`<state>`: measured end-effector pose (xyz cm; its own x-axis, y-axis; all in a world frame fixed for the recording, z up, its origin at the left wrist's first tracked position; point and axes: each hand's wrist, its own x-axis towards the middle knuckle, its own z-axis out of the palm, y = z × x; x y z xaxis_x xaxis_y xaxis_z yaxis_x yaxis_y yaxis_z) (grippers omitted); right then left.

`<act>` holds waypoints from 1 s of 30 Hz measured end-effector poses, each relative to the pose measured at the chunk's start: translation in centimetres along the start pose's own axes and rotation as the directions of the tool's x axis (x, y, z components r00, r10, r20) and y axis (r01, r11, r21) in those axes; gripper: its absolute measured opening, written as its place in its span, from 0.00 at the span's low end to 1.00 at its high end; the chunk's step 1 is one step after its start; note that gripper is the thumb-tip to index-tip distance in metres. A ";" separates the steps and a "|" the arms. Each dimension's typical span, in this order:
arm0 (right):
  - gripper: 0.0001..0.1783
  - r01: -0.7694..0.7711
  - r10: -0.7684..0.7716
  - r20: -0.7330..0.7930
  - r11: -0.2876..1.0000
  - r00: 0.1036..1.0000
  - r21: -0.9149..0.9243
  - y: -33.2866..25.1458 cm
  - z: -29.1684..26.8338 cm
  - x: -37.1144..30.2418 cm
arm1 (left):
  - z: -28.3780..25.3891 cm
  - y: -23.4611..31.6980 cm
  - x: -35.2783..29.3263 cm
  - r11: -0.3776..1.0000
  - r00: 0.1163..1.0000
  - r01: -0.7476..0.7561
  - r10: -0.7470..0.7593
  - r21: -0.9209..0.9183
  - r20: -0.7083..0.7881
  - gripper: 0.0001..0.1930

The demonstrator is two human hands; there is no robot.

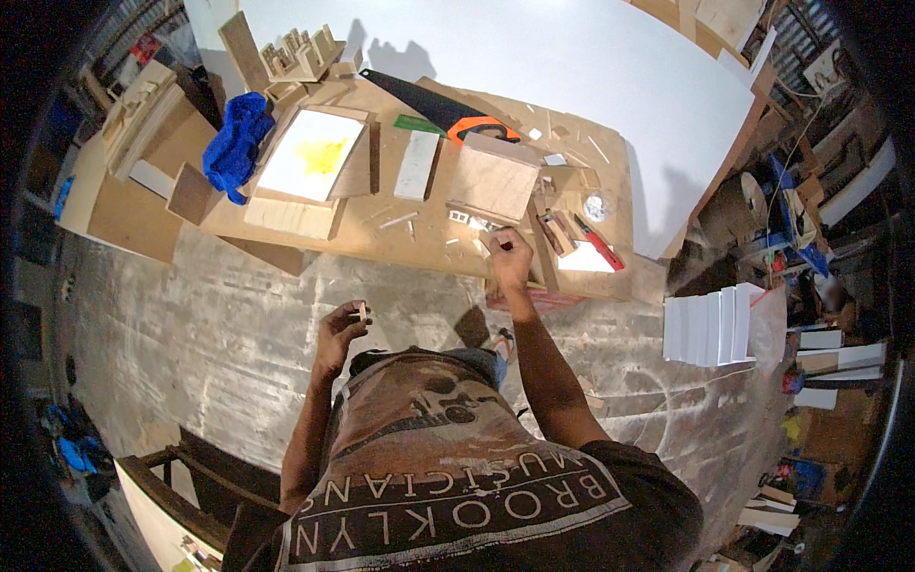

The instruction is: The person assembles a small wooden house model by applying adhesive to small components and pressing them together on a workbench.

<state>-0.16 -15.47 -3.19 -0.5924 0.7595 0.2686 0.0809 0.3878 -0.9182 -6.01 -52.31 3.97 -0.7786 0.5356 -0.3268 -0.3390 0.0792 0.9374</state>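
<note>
Small piece [362, 311]: pale, stubby, raised over scuffed grey floor [219, 324], short of the bench [367, 229]. Left hand [340, 334] has it pinched, thumb to fingertips. Right hand [512, 257] at bench edge, fingers curled nearly closed beside white bits [467, 220]; whether they grip anything, cannot tell. Step, by judgement: fine handling of small parts; next move calls for a light, exact pinch. Outward: squarish wood panel [496, 181], smooth, pale; saw [419, 103], dark tapering blade, orange handle; blue cloth [238, 143], rumpled.
</note>
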 end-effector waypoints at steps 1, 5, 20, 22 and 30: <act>0.05 -0.002 0.002 -0.002 1.000 1.000 -0.003 -0.1 -0.1 0.1 | 0.1 0.0 0.1 1.000 1.000 0.003 -0.003 0.000 0.004 0.16; 0.04 -0.003 0.001 -0.013 0.995 1.000 -0.101 -0.5 -0.6 0.4 | 0.5 0.0 0.4 1.000 1.000 -0.003 0.003 -0.026 0.024 0.17; 0.04 0.101 -0.106 -0.045 0.989 0.993 -0.105 1.5 -1.9 0.4 | 0.7 0.2 0.8 0.999 1.000 -0.002 0.003 -0.033 0.019 0.17; 0.04 0.115 -0.119 -0.043 0.989 0.992 -0.093 1.4 -2.1 0.3 | 0.8 0.3 0.8 0.999 1.000 0.001 0.000 -0.037 0.022 0.17; 0.06 -0.035 0.034 -0.010 0.997 0.999 -0.067 -1.8 -4.8 -1.1 | 1.1 0.3 1.1 1.000 1.000 -0.004 0.004 -0.008 0.010 0.17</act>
<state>4.18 -14.55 -0.43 -0.5811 0.7777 0.2398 0.1552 0.3951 -0.9054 -6.36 -50.74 4.08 -0.7745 0.5445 -0.3220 -0.3405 0.0702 0.9376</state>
